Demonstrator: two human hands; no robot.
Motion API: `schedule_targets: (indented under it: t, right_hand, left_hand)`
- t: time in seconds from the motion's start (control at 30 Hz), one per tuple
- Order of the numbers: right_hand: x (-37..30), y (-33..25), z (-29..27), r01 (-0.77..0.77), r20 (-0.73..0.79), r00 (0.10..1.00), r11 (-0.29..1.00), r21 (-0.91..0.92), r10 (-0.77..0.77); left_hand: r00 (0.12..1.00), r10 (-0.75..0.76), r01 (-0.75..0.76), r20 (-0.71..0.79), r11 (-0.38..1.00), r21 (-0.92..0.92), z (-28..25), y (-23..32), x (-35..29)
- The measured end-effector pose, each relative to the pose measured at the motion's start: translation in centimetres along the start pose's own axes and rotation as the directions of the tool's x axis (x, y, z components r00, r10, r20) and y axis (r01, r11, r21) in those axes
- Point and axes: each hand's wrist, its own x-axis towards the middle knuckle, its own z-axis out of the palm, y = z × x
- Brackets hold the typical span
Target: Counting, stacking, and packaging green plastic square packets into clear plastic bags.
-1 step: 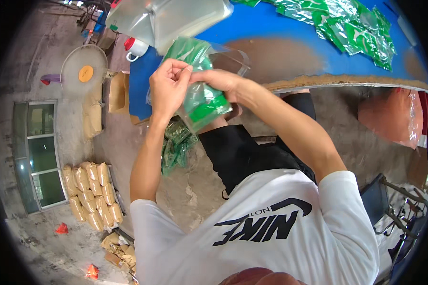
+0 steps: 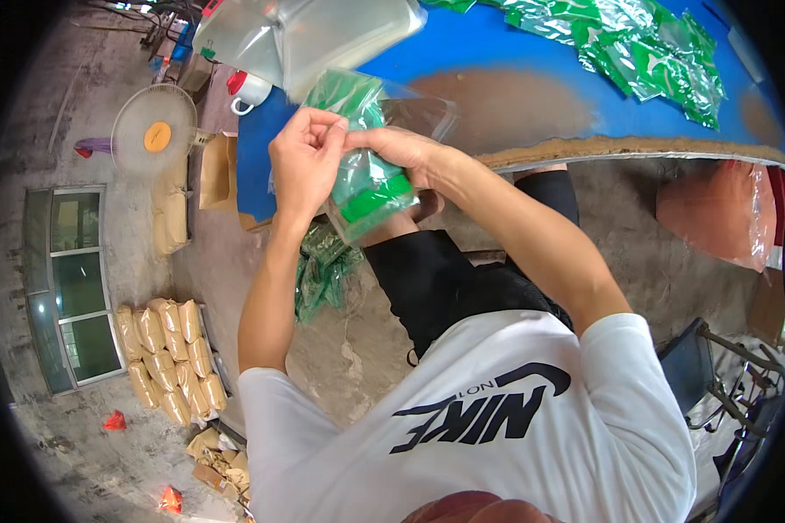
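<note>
Between my two hands is a clear plastic bag with green printed panels (image 2: 377, 197), tilted over the table's near edge and my leg. My left hand (image 2: 310, 161) pinches its left side with thumb and forefinger together. From the right, my right hand (image 2: 401, 150) grips the same bag, its thumb and fingertips meeting the left ones; the far fingers are hidden behind the plastic. Beyond the hands lies a stack of clear plastic bags (image 2: 349, 39) on the blue table (image 2: 462, 44). More green and clear bags (image 2: 645, 61) are spread on the table at the far right.
A white mug with a red top (image 2: 249, 91) stands beside the clear stack. Green packets (image 2: 325, 275) lie below the table edge. A fan (image 2: 155, 131), stacked tan sacks (image 2: 170, 359) and a carton (image 2: 219, 170) are at left; a pink plastic bag (image 2: 715, 213) and a chair (image 2: 693, 366) at right.
The bag and both hands have shifted very slightly to the left. The grip on the bag looks the same.
</note>
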Motion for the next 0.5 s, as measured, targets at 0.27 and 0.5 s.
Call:
schedule_targets:
  t: [0.27,0.5]
  right_hand:
    - [5.2,-3.6,-0.1,0.085,0.062,0.996,0.794,-0.601,-0.06]
    - [-1.4,-0.6,1.2,0.205,-0.123,0.975,0.96,0.192,-0.184]
  left_hand:
    - [0.989,0.147,-0.146,-0.004,0.987,-0.058,0.9,3.5,1.8]
    - [0.997,-0.039,0.021,-0.068,0.966,-0.258,1.1,2.4,3.3]
